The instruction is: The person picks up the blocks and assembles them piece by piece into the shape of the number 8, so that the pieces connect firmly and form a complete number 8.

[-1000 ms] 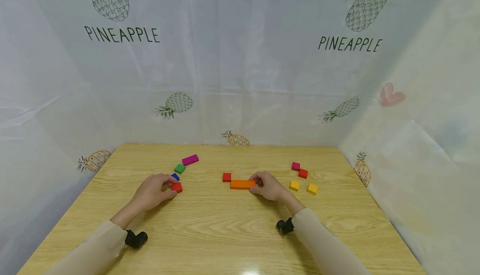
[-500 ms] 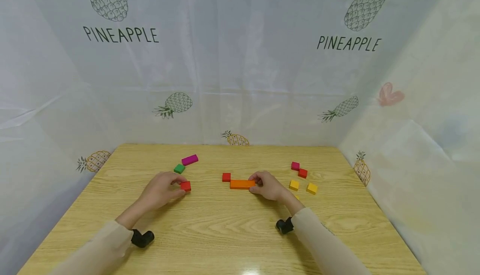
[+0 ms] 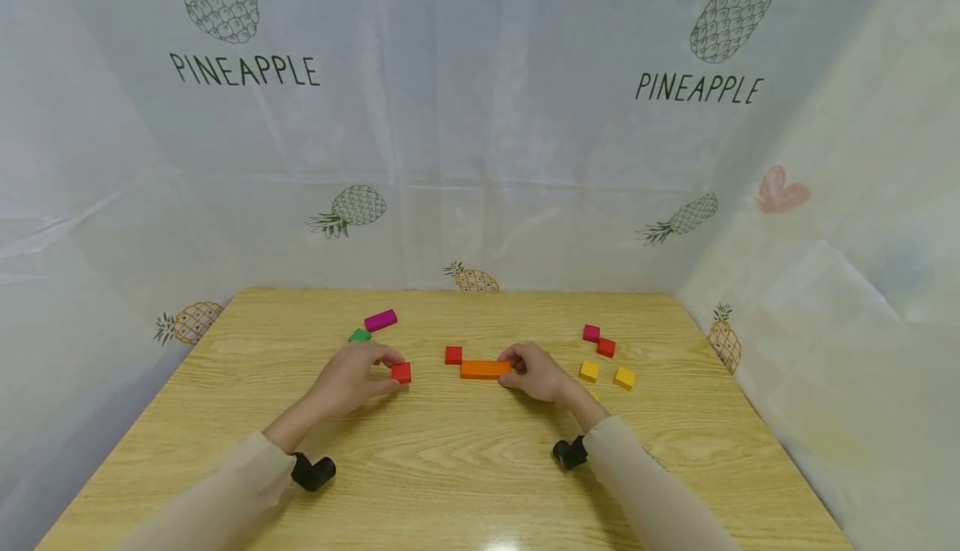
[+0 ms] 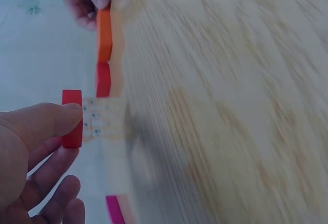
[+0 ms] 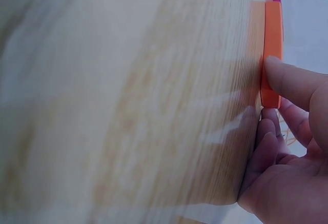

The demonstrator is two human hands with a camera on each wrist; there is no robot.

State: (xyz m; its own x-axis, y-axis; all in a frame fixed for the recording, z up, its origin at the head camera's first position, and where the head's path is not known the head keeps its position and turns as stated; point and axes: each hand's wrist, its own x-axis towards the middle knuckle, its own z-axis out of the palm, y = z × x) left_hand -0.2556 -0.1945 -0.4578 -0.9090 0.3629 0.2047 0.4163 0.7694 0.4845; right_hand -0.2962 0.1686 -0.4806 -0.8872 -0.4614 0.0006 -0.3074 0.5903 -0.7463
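Between its thumb and fingers my left hand (image 3: 351, 380) pinches a small red block (image 3: 401, 373); the left wrist view shows that red block (image 4: 72, 119) from the side, apart from the others. My right hand (image 3: 536, 373) grips the right end of a long orange block (image 3: 483, 369), which lies on the table; its thumb is on the near side of the orange block (image 5: 273, 39) in the right wrist view. Another red block (image 3: 453, 355) lies at the orange block's far left corner. Behind my left hand a green block (image 3: 360, 335) is partly covered.
A purple block (image 3: 381, 320) lies at the back left of the wooden table (image 3: 465, 468). To the right are a magenta block (image 3: 592, 333), a red block (image 3: 607, 348) and yellow blocks (image 3: 625, 378), one mostly hidden by my right wrist. A printed curtain (image 3: 480, 142) stands behind.
My left hand has moved right with the red block, toward the orange one. A blue block seen at first beside that hand is now out of sight. My right hand has stayed in place.
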